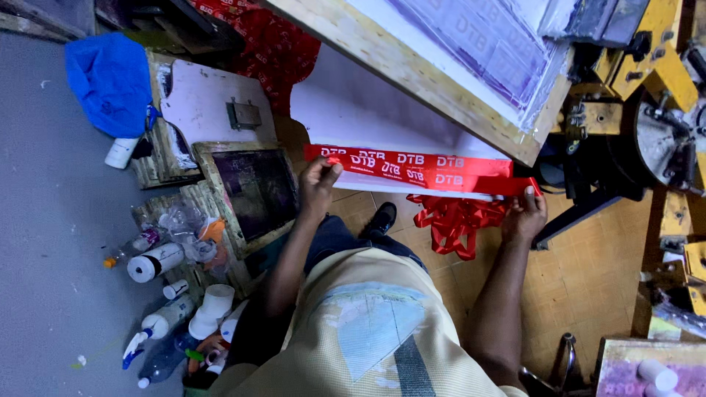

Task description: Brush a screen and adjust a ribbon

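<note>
A red ribbon [412, 169] with white printed lettering lies stretched along the near edge of a white printing board [353, 110]. My left hand [318, 184] pinches the ribbon's left end. At the ribbon's right end, my right hand [523, 215] grips it at the board's corner. More of the same red ribbon [452, 224] hangs in a loose tangle below the board, between my hands. Above the board, a wooden-framed printing screen [471, 51] is raised at a tilt.
Stacked wooden screen frames [250, 191] lie on the floor at left, with spray bottles [158, 327], white containers [154, 262] and a blue plastic bag [110, 81] beside them. A yellow metal machine [654, 95] stands at right. Red fabric [276, 51] sits behind the board.
</note>
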